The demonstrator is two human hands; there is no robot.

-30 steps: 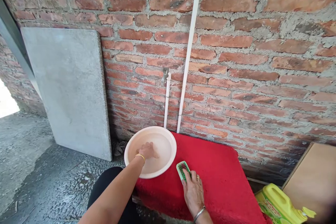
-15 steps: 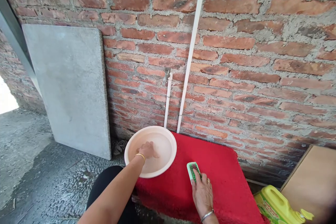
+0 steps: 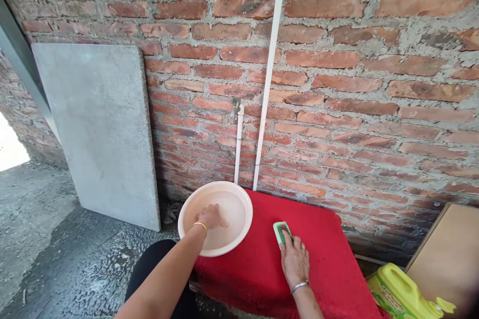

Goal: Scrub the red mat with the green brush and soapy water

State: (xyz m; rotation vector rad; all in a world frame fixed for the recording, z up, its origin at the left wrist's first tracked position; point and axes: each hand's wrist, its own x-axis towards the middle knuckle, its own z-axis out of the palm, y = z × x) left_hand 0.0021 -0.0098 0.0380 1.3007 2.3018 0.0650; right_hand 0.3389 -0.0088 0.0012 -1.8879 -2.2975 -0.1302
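Observation:
My right hand (image 3: 295, 261), with a silver bangle at the wrist, grips a green and white scrub brush (image 3: 283, 234) pressed flat on the red cloth (image 3: 262, 269). That cloth covers a low block-shaped surface and hangs over its front. At its left end stands a round pale pink basin (image 3: 245, 237) with water in it. My left hand (image 3: 210, 216), wearing a gold bangle, dips into the basin. Its thumb stands apart from the fingers and nothing shows in it; the fingertips are partly under water.
A grey slab (image 3: 97, 129) leans against the brick wall (image 3: 318, 60) at left. Behind the basin are a tap (image 3: 235, 108) and white pipes (image 3: 269, 79). A yellow-green jug (image 3: 404, 291) and a cardboard box (image 3: 449, 254) stand at right. The floor (image 3: 86, 259) looks wet.
My right hand has slid the scrub brush a little farther up and to the right over the red cloth. My left hand stays in the basin.

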